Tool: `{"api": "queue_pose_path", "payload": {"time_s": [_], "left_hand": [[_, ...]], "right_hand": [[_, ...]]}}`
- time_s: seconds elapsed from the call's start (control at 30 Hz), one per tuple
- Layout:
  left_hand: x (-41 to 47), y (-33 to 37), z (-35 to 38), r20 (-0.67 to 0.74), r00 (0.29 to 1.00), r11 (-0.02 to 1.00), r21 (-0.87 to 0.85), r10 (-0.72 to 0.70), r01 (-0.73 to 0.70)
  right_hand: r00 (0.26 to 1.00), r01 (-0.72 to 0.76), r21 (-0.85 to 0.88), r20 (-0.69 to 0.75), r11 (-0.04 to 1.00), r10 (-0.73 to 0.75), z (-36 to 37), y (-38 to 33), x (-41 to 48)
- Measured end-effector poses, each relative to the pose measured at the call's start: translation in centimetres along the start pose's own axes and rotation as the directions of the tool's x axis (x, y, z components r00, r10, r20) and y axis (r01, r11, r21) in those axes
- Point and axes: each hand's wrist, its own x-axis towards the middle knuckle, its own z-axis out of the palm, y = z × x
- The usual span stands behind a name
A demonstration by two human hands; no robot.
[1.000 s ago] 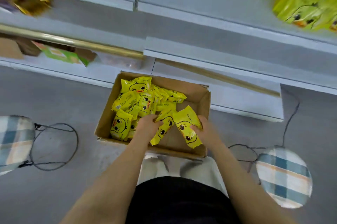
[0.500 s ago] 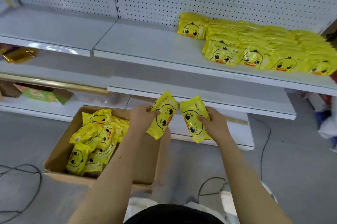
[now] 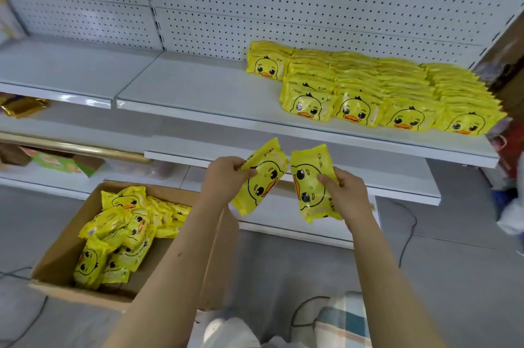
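Hands hover below the shelf [image 3: 198, 92] edge, left hand [image 3: 226, 179] pinching the left packet [image 3: 265, 177], right hand [image 3: 347, 197] gripping the right packet [image 3: 307, 186]; open shelf lies left of the stacks [image 3: 382, 87]; forearm [image 3: 184, 257] partly hides the carton [image 3: 62, 242].

I'm in a shop: pegboard-backed gondola shelf [image 3: 198, 87] at 12 o'clock, faced duck packs [image 3: 391, 92] at 1, stock carton [image 3: 56, 268] at 8.
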Motion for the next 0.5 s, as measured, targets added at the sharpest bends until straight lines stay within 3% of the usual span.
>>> {"api": "queue_pose_path", "payload": {"time_s": [0.3,0.5], "left_hand": [[5.7,0.1,-0.8,-0.065,0.998,1.000,-0.027,0.008,-0.010],[14.6,0.7,-2.2,-0.056,0.998,0.992,-0.127,0.004,-0.011]], "right_hand": [[0.989,0.061,0.002,0.134,0.998,-0.061,1.8,-2.6,7.0],[0.993,0.050,0.037,0.102,0.998,-0.054,3.0,-6.6,16.1]]}}
